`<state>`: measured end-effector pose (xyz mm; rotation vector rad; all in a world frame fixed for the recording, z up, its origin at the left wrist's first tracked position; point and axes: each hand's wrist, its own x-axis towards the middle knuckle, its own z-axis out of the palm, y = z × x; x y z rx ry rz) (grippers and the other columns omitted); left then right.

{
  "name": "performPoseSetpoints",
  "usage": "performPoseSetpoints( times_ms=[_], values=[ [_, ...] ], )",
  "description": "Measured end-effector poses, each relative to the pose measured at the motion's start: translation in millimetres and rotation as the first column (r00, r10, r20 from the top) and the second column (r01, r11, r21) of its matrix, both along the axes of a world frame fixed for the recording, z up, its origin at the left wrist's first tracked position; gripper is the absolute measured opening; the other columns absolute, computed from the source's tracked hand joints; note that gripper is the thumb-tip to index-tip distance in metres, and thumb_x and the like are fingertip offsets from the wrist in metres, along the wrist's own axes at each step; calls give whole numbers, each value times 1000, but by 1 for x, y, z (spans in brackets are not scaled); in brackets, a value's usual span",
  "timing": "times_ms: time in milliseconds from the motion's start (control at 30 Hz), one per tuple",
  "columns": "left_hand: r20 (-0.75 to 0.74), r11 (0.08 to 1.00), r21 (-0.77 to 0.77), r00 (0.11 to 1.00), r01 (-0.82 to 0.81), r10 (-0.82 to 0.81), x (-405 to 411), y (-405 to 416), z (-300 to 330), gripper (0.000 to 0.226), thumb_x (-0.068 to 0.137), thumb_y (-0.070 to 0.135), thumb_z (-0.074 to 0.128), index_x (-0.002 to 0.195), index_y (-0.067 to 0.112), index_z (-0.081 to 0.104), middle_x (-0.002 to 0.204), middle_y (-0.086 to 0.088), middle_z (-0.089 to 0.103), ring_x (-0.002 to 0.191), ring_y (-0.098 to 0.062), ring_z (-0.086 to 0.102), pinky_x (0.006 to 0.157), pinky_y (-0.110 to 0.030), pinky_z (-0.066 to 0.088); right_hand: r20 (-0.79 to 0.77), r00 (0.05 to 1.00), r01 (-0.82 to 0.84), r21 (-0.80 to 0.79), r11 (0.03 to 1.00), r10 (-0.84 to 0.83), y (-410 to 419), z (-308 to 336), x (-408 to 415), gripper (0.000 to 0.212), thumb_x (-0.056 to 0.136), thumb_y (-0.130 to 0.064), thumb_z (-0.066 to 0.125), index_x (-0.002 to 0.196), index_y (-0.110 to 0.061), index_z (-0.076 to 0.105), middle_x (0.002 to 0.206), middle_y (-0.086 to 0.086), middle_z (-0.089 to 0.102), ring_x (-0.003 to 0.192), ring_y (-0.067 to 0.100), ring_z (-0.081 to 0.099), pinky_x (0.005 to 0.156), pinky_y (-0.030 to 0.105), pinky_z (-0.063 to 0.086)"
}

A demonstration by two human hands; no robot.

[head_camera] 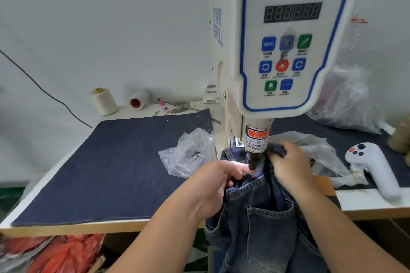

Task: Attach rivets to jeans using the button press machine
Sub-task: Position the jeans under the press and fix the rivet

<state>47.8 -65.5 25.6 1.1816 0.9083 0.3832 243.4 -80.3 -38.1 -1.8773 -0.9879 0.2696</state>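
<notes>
From the head view, you are holding the jeans [264, 213] under the punch [253, 163] of the servo button machine [286, 35], with most of the garment hanging off the front edge of the tabletop [366, 207]. Your left hand [216, 184] is curling its fingers around the pocket edge, forefinger lying just beside the punch tip. Your right hand [290, 163] is gripping a bunched fold of the waistband behind the punch. A red laser dot [253, 176] is showing on the denim at the pocket corner. You are probably still positioning, so keep the fabric flat and taut, bring the corner under the dot, and draw that forefinger clear before triggering. A plastic bag [188, 153] of what look like rivets is lying near your left.
</notes>
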Motion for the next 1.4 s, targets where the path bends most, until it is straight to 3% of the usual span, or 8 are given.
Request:
performPoseSetpoints(
  times_ms=[167,400,633,967,1133,1233,1300,1400],
  values=[
    [61,995,-41,994,-91,94,3,2,-3,39,85,0,50,65,16,80,88,6,69,93,-16,39,78,-20,37,0,1000,-3,6,1000,3,-1,0,0,4,94,-20,59,92,-20,62,85,-2,62,82,20,57,61,31,36],
    [75,994,-93,995,-53,60,1,5,-7,32,83,4,51,83,15,80,97,3,66,94,-18,36,92,-26,35,-13,1000,-4,-1,1000,4,0,1,-1,4,94,-19,60,95,-19,64,87,0,64,84,22,58,67,34,39],
    [53,999,-41,999,2,0,-2,5,-7,37,87,3,49,98,17,80,126,0,65,100,-18,37,93,-26,36,8,1000,2,-4,1000,-2,0,0,-1,3,94,-19,60,93,-20,63,83,-6,61,81,18,56,61,31,36],
    [-7,993,116,1000,2,-1,4,3,-12,23,95,7,56,87,24,69,90,5,64,91,-12,48,88,-29,37,20,1000,10,-4,1000,-10,1,-1,0,4,94,-19,60,92,-20,63,81,-8,60,76,13,54,59,29,36],
    [48,963,266,998,-39,27,9,-5,-23,15,98,21,61,108,22,72,108,-2,75,100,-10,68,88,-20,50,10,1000,14,-15,1000,-14,0,-1,-1,3,94,-21,59,95,-22,62,86,-5,62,82,16,57,64,33,40],
    [140,928,355,988,-112,66,11,-11,-29,11,96,24,64,100,26,75,94,-1,75,83,-1,64,73,-8,49,0,1000,10,-13,1000,-10,0,-1,-1,4,94,-21,59,96,-21,62,88,-4,63,84,18,58,68,34,42],
    [189,900,399,976,-174,105,14,-14,-34,9,94,22,67,94,26,76,78,4,68,72,0,58,68,-10,48,3,1000,7,-8,1000,-7,-1,0,-1,3,94,-20,59,95,-22,62,87,-5,62,84,18,58,66,34,40],
    [242,852,447,953,-274,180,19,-16,-41,8,92,17,70,95,23,75,83,2,70,77,-1,62,71,-15,50,10,1000,3,1,1000,-3,-1,-1,-1,3,94,-20,59,93,-21,62,85,-5,62,82,17,58,64,32,40]
  ],
)
